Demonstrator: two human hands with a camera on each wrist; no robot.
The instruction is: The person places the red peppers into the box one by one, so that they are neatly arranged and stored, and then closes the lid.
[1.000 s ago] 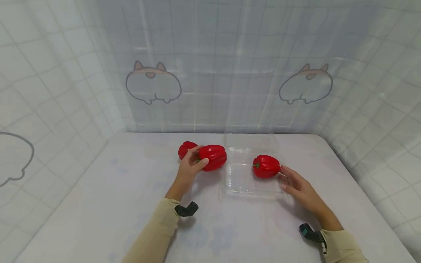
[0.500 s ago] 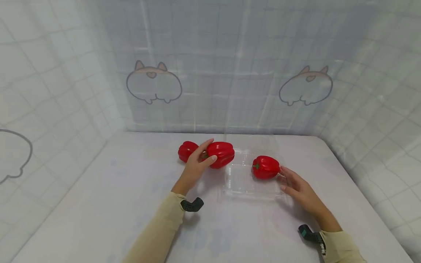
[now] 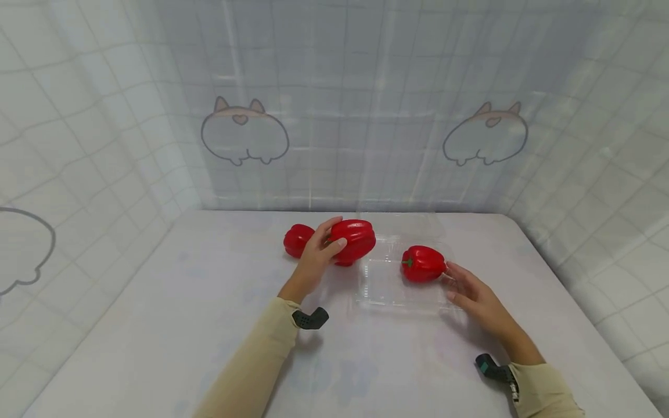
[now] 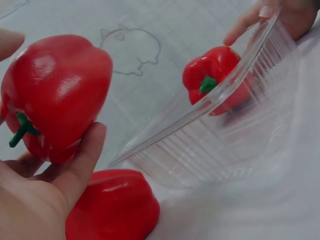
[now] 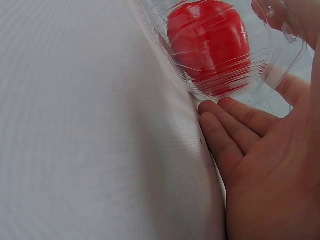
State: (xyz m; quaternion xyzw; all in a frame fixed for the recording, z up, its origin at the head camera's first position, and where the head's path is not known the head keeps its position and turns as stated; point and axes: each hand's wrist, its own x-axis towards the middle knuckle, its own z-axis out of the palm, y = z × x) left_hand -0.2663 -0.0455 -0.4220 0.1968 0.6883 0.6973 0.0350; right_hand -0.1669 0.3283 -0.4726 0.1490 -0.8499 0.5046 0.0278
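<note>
My left hand (image 3: 313,258) grips a red bell pepper (image 3: 358,238) with a green stem, raised over the left edge of a clear plastic container (image 3: 381,296). Below it, a second bell pepper (image 4: 117,205) rests on the table beside the container; the raised one mostly hides it in the head view. Inside the container a bell pepper (image 3: 423,264) lies on its side, stem facing left. At the container's right wall, my right hand (image 3: 481,299) holds the rim between thumb and fingers, some fingertips low against the outside in the right wrist view.
Another red bell pepper (image 3: 298,240) lies on the white table (image 3: 209,325), behind and left of my left hand. The container's clear lid flap (image 3: 399,225) spreads out at its back. A light tile-patterned curtain (image 3: 340,116) hangs behind and at both sides.
My left hand has moved right and slightly up with its bell pepper, to the container's left edge. Part of the pepper below now shows. My right hand has stayed put.
</note>
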